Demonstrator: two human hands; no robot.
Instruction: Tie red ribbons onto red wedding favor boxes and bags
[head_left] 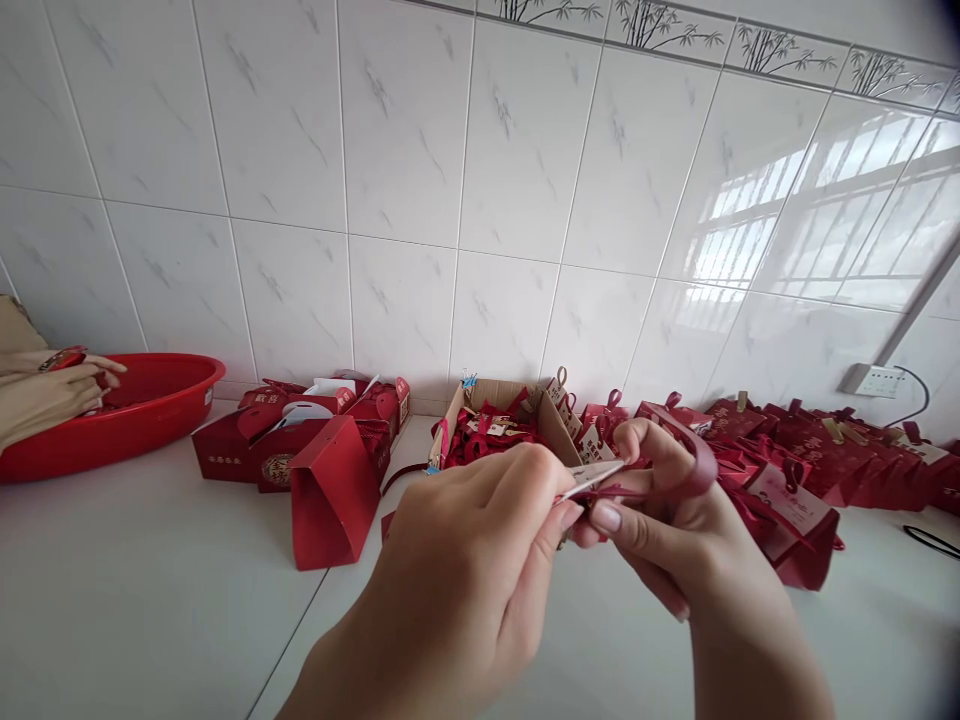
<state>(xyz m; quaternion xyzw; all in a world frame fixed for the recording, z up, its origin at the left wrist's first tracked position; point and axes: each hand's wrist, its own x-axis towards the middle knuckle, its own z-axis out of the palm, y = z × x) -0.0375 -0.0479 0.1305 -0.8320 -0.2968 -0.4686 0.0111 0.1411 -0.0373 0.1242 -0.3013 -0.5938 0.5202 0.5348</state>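
In the middle of the head view, my left hand [480, 540] pinches a small pale tag [596, 475], which is seen nearly edge-on. Close against it, my right hand [675, 540] has its fingers closed on a dark red ribbon [701, 460], and a loop of it curls over the knuckles. The exact meeting point of ribbon and tag is partly hidden by the fingers. Behind my hands stands a cardboard box [559, 425] holding tangled ribbons and tags [487, 430]. Left of my left hand, a red folded gift box [337, 490] stands on the table.
More red gift boxes [240, 435] cluster at the left. Rows of red boxes with ribbon loops [802, 440] line the wall at right. Another person's hands [60, 390] are over a red basin [172, 375]. A power socket [874, 380] is on the tiled wall [405, 150].
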